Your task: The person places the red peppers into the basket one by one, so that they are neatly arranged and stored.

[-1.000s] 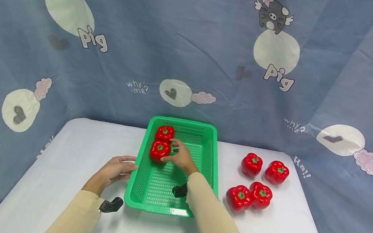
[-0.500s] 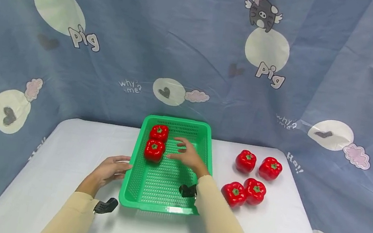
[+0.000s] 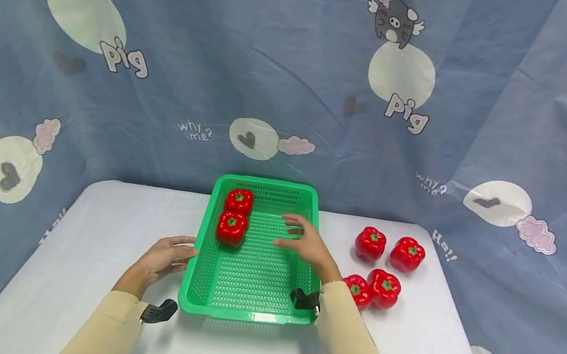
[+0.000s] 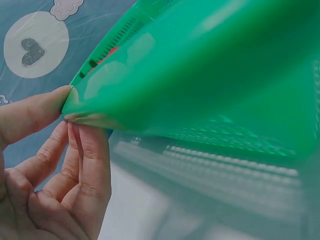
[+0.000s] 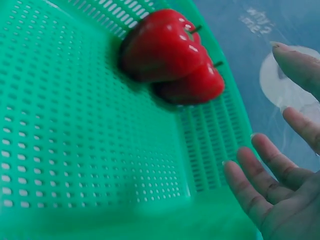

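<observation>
Two red bell peppers, a farther one and a nearer one, sit side by side along the left wall of the green plastic basket. My left hand holds the basket's left rim, thumb on the upper side and fingers underneath, as the left wrist view shows. Over the right part of the basket is my right hand, its fingers spread and nothing in them. In the right wrist view both peppers lie apart from the fingertips.
Right of the basket, several more red bell peppers stand on the white table; my right forearm partly covers one. A blue printed cloth hangs behind the table's far edge.
My right hand has let go of the nearer pepper in the basket and moved right. My left hand stays at the rim. The whole head view has shifted slightly.
</observation>
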The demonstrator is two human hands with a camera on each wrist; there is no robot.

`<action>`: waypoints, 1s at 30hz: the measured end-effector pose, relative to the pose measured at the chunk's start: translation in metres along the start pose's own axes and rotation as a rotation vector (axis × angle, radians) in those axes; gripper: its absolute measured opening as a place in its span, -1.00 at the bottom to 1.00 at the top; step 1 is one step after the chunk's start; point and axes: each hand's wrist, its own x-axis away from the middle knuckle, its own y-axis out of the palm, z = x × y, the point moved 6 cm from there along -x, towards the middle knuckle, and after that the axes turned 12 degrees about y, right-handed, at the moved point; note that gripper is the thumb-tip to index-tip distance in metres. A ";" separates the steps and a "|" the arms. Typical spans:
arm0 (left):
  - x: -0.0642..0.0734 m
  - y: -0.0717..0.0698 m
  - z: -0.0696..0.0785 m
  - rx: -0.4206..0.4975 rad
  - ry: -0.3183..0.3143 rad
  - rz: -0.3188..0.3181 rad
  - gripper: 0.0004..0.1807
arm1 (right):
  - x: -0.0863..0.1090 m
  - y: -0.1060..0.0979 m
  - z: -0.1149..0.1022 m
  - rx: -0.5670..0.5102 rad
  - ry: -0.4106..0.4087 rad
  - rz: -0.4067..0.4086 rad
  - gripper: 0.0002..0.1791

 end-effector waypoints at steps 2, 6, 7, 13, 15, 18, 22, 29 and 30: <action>0.000 0.000 0.000 0.005 -0.001 -0.003 -0.35 | 0.004 -0.006 0.002 0.003 0.003 0.013 -0.28; -0.002 0.000 -0.002 0.003 -0.010 -0.008 -0.33 | 0.012 -0.019 0.004 -0.001 0.002 0.023 -0.28; -0.002 -0.001 -0.002 0.002 -0.014 -0.005 -0.34 | 0.014 -0.022 0.004 -0.003 -0.001 0.026 -0.27; -0.003 -0.001 -0.004 -0.006 -0.008 -0.004 -0.34 | 0.025 -0.039 0.008 -0.041 -0.019 0.060 -0.24; -0.004 -0.001 -0.004 -0.005 0.000 -0.012 -0.33 | 0.029 -0.045 0.012 -0.040 -0.020 0.098 -0.24; -0.003 -0.003 -0.004 -0.002 0.000 -0.008 -0.32 | 0.034 -0.052 0.020 -0.032 -0.011 0.161 -0.24; -0.002 -0.003 -0.002 -0.004 0.003 -0.017 -0.30 | 0.041 -0.059 0.033 -0.035 -0.016 0.206 -0.25; -0.003 0.001 0.000 -0.004 0.014 -0.029 -0.31 | 0.062 -0.074 0.041 -0.075 -0.022 0.218 -0.23; -0.003 0.001 -0.001 -0.003 0.015 -0.030 -0.31 | 0.064 -0.077 0.043 -0.068 -0.019 0.227 -0.22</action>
